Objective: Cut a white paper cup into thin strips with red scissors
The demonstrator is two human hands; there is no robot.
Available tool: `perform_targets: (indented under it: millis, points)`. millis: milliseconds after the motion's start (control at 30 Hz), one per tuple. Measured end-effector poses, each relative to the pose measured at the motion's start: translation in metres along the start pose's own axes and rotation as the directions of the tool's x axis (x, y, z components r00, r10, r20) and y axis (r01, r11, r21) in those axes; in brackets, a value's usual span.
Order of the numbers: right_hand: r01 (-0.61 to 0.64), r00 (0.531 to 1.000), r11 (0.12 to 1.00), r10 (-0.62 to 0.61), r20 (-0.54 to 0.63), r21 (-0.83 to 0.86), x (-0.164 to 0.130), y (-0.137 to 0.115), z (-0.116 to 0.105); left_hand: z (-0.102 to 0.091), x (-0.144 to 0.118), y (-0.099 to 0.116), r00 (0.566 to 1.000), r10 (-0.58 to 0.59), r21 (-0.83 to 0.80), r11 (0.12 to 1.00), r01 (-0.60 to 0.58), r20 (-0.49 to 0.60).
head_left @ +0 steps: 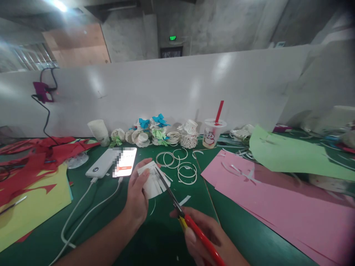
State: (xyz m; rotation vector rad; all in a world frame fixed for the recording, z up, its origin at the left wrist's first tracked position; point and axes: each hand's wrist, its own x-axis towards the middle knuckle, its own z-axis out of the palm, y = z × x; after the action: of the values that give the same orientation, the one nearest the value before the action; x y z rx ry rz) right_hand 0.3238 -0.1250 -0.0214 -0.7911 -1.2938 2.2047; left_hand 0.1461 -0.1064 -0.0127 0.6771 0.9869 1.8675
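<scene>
a: what is the left hand (137, 197) doing?

b: it pinches a white paper cup piece (153, 180) by its edge, so the cut strips fan out toward 3 o'clock, free for the blades.

a: and the right hand (206, 236)?

b: it is closed around the red scissors (194, 226). the blades point to 11 o'clock and slip in between the strips.

a: where is the paper?

b: up off the green table (155, 236), just at 5 o'clock from the phone (124, 162). white paper rings (187, 173) lie at 2 o'clock from it.

a: what is hard to see?

b: the right fingers run off the bottom edge, so the finger holes are hidden. the phone screen is blurred. the little paper crafts (151, 133) by the wall at 12 o'clock are too small to tell apart.
</scene>
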Motion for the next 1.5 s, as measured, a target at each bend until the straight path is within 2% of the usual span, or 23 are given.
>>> perform_targets:
  millis: [100, 267, 700, 1033, 1167, 1367, 1500]
  points:
    - [-0.024, 1.0, 1.0, 0.024, 0.002, 0.008, 0.001, 0.001, -0.002, 0.0, -0.001, 0.0, 1.0, -0.013, 0.005, 1.0, 0.012, 0.02]
    - [0.007, 0.999, 0.998, -0.01, 0.05, 0.064, 0.004, 0.002, -0.003, 0.0, -0.003, -0.001, 0.998, -0.035, 0.011, 0.999, 0.035, 0.043]
    - [0.005, 0.999, 0.996, -0.009, 0.044, 0.091, 0.003, -0.004, -0.003, -0.001, -0.003, 0.0, 0.997, -0.05, 0.023, 0.999, 0.049, 0.055]
    - [-0.006, 1.0, 0.997, 0.008, -0.023, 0.082, 0.002, -0.001, 0.001, 0.0, -0.004, 0.0, 0.997, -0.031, 0.022, 0.999, 0.029, 0.064]
    - [0.015, 0.996, 0.999, -0.012, -0.089, 0.037, -0.003, -0.004, 0.003, 0.0, -0.004, 0.0, 0.999, -0.033, 0.04, 0.999, 0.031, 0.027]
    - [0.059, 0.996, 0.997, -0.062, -0.058, -0.052, -0.008, -0.01, 0.006, 0.003, 0.002, 0.003, 0.997, -0.026, 0.031, 0.999, 0.029, -0.073]
    - [0.019, 0.999, 0.997, -0.022, -0.04, -0.076, -0.01, -0.011, 0.008, 0.005, 0.006, 0.007, 0.992, -0.025, 0.02, 0.999, 0.027, -0.126]
